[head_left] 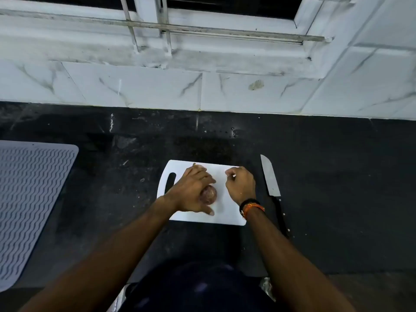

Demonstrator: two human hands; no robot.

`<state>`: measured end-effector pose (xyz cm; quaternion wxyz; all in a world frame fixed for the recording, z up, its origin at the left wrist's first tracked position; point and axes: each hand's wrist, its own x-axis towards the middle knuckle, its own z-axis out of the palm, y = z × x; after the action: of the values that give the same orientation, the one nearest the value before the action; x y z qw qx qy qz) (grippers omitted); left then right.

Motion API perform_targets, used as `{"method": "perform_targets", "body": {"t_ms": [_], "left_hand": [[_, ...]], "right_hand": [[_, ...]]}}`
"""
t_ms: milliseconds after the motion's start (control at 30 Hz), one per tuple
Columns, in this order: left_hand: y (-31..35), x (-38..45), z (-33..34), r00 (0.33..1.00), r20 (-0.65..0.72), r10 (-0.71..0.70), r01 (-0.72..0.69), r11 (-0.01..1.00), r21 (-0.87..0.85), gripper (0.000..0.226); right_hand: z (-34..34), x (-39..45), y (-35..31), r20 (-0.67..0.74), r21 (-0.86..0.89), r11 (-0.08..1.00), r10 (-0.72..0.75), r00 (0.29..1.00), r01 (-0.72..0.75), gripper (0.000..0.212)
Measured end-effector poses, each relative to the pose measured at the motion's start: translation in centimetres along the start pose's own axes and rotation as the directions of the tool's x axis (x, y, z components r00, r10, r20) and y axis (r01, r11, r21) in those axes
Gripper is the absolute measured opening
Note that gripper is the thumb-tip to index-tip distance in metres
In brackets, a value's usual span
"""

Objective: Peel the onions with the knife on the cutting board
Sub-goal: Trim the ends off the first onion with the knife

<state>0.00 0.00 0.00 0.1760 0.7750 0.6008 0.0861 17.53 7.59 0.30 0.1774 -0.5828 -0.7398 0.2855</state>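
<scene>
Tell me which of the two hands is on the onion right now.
The left hand holds the onion on the cutting board; the right hand, wearing the wristband, hovers beside it, touching no onion.

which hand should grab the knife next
Right. The right hand holds no tool and is nearest the knife lying beside the board, while the left hand holds the onion.

Dim, soft, slightly blurred view; wide-angle bending at edges
</scene>
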Motion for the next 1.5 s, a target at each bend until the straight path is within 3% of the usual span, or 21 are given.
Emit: {"method": "perform_targets", "body": {"t_ms": [133, 267, 567, 633, 700, 767, 867, 967, 1500], "left_hand": [[0.8, 0.2, 0.0, 0.999, 0.055, -0.002, -0.003, 0.995, 0.1, 0.075], [1.0, 1.0, -0.1, 1.0, -0.019, -0.013, 0.014, 0.996, 0.087, 0.058], [2.9, 4.2, 0.8, 0.964, -0.124, -0.237, 0.246, 0.968, 0.059, 0.065], [3.3, 4.3, 1.2, 0.956, -0.128, -0.263, 0.274, 0.959, 0.078, 0.065], [3.3, 4.5, 1.4, 0.955, -0.127, -0.269, 0.281, 0.955, 0.091, 0.066], [3.1, 4.6, 1.6, 0.956, -0.137, -0.258, 0.271, 0.958, 0.088, 0.068], [2.7, 4.7, 1.8, 0.946, -0.199, -0.255, 0.269, 0.962, 0.046, 0.074], [2.4, 4.8, 1.6, 0.951, -0.199, -0.237, 0.253, 0.965, 0.061, 0.072], [-0.1, 6.8, -0.1, 0.95, -0.191, -0.248, 0.246, 0.969, -0.038, 0.063]], "right_hand": [[0.7, -0.8, 0.8, 0.026, -0.05, 0.998, 0.043, 0.999, -0.042, 0.021], [0.8, -0.3, 1.1, 0.006, -0.071, 0.997, 0.04, 0.999, -0.039, 0.023], [-1.6, -0.3, 3.5, -0.228, -0.203, 0.946, 0.207, 0.951, -0.255, 0.039], [-1.9, -1.0, 4.0, -0.236, -0.187, 0.966, 0.133, 0.963, -0.179, 0.038], [-1.1, -2.3, 4.5, -0.185, -0.191, 0.981, -0.068, 0.98, 0.032, 0.039], [0.3, -4.3, 4.9, -0.049, -0.183, 0.962, -0.214, 0.976, 0.202, 0.046], [2.0, -6.5, 5.2, 0.186, -0.097, 0.968, -0.212, 0.959, 0.233, 0.085], [3.3, -7.2, 6.0, 0.281, -0.218, 0.907, -0.294, 0.913, 0.359, 0.119], [1.6, 0.2, 6.7, 0.401, -0.288, 0.85, -0.311, 0.862, 0.441, 0.125]]}}
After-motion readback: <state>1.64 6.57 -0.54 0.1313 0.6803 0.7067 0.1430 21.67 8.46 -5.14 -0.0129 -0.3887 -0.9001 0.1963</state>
